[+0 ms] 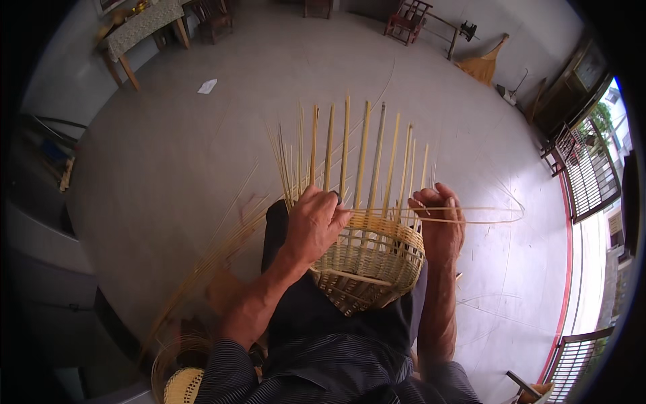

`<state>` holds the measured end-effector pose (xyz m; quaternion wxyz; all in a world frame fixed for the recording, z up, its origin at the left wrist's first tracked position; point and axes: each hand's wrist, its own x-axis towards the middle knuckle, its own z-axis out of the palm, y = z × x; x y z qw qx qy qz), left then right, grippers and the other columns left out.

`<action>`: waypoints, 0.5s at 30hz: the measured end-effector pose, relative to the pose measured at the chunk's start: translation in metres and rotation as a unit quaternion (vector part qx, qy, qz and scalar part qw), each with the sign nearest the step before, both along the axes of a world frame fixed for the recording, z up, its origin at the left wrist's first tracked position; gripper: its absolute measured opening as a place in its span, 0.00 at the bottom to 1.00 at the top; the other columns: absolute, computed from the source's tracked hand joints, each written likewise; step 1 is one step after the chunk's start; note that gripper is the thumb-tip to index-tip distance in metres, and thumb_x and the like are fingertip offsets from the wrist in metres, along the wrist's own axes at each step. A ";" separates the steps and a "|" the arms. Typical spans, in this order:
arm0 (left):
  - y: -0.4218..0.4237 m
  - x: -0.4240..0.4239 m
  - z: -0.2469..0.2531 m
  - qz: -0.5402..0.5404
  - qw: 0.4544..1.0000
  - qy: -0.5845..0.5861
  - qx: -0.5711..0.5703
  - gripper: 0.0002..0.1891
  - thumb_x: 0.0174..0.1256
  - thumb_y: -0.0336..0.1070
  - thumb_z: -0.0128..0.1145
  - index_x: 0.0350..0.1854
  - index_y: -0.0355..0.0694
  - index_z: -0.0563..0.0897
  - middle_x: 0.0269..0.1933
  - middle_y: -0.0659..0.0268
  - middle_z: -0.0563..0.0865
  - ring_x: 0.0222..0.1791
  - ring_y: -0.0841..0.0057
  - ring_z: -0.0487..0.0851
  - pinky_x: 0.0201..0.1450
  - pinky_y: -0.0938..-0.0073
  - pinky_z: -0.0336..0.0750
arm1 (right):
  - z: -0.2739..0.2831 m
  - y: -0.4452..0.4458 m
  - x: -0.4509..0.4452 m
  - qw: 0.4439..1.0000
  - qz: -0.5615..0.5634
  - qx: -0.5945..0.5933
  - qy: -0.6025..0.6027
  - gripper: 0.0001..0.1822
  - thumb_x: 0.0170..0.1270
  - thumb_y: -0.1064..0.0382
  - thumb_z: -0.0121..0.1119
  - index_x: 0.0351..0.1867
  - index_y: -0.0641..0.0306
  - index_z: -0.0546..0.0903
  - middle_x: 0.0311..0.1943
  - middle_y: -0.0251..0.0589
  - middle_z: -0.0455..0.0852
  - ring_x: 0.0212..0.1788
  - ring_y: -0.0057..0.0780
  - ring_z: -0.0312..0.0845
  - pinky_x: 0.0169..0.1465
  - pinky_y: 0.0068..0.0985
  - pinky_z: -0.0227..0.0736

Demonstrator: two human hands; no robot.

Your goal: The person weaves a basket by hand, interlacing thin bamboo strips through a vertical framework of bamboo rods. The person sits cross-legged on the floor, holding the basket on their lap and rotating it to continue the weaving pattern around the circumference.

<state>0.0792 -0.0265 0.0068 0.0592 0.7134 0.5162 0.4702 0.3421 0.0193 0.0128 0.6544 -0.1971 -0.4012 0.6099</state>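
Note:
A partly woven bamboo basket (371, 257) rests on its side across my dark-trousered lap. Upright bamboo stakes (362, 151) rise from its rim, with thinner splints bunched at the left. My left hand (315, 217) is closed at the basket's upper left rim, pinching thin weaving strips between thumb and fingers; a dark band is on one finger. Those strips (484, 208) run right, past the stakes and through my right hand, and bend back in a loop beyond it. My right hand (441, 217), raised at the basket's right side, has curled fingers around the strips.
Long loose splints (197, 275) fan out to the lower left. A coil of thin strips (166, 353) and a woven basket (182, 385) lie beside me. Chairs (408, 21), a cloth-covered table (146, 28) and a broom (483, 63) stand along the walls.

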 end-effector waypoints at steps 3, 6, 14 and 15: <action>0.001 0.000 -0.001 0.022 0.999 -0.032 0.020 0.13 0.57 0.30 0.75 0.30 0.38 0.78 0.28 0.65 0.82 0.32 0.68 0.80 0.35 0.64 0.80 | 0.004 0.022 -0.002 0.989 0.118 -0.075 0.042 0.15 0.79 0.63 0.54 0.58 0.71 0.78 0.54 0.56 0.86 0.54 0.49 0.86 0.62 0.48 0.81; -0.001 -0.002 -0.001 0.043 0.997 -0.052 0.037 0.13 0.54 0.29 0.75 0.30 0.37 0.78 0.28 0.65 0.82 0.31 0.68 0.81 0.35 0.65 0.80 | 0.014 0.002 -0.013 0.991 0.107 -0.019 -0.080 0.16 0.74 0.66 0.58 0.59 0.70 0.78 0.57 0.53 0.84 0.59 0.49 0.83 0.66 0.47 0.78; -0.004 -0.005 -0.003 0.008 0.999 -0.027 0.022 0.14 0.53 0.28 0.75 0.27 0.36 0.77 0.27 0.63 0.81 0.33 0.66 0.80 0.36 0.62 0.78 | 0.000 0.017 -0.026 0.992 0.121 -0.044 -0.003 0.20 0.76 0.62 0.59 0.63 0.71 0.76 0.50 0.54 0.87 0.49 0.42 0.88 0.55 0.40 0.86; -0.002 -0.006 -0.003 0.006 0.999 -0.027 0.019 0.13 0.53 0.28 0.74 0.27 0.36 0.77 0.27 0.63 0.81 0.33 0.65 0.80 0.35 0.61 0.78 | 0.015 0.038 -0.032 0.990 0.123 -0.028 -0.056 0.21 0.76 0.62 0.58 0.65 0.72 0.75 0.49 0.54 0.88 0.46 0.41 0.90 0.53 0.39 0.87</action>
